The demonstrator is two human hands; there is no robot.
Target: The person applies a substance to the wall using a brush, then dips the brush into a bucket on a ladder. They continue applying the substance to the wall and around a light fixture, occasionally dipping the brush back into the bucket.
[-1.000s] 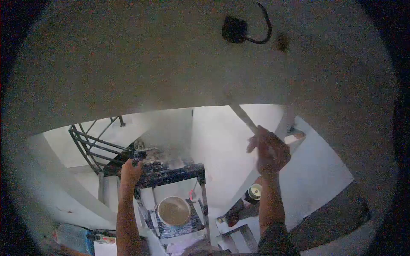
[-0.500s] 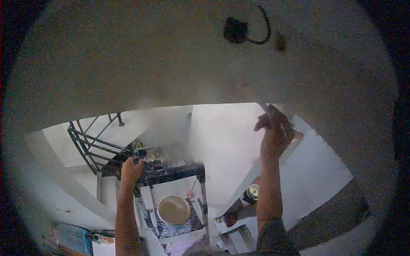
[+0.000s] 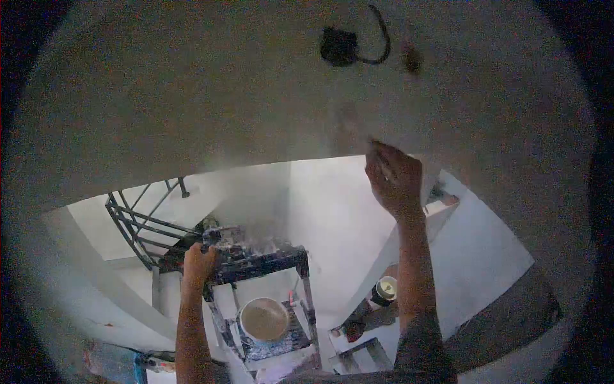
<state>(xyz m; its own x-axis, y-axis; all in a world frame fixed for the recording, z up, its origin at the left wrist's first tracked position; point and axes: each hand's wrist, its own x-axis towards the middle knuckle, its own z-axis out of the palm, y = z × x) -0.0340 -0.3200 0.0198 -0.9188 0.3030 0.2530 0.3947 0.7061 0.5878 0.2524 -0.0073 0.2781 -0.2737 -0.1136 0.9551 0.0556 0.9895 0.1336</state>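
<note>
My right hand [image 3: 395, 179] is raised to the lower edge of a grey ceiling surface [image 3: 224, 109]. Its fingers are closed, and a pale sliver shows in them, too blurred to name. A hazy smear hangs just above the fingertips. Lower on the left, my left hand [image 3: 201, 259] is wrapped round the top corner of a dark, white-spattered stepladder [image 3: 256, 269]. Under the ladder's top, a round white bucket [image 3: 264, 319] of greyish-beige material rests on a lower step.
Dark metal railing [image 3: 153, 224] runs along the left behind the ladder. An open can [image 3: 385, 290] stands on a ledge at right. From the ceiling surface sticks a black fitting with a looped cable [image 3: 339, 46]. Bluish packaging [image 3: 115, 361] lies at lower left.
My right hand has turned and shifted left and slightly up along the ceiling edge. My left hand stays on the stepladder. The view has shifted slightly.
</note>
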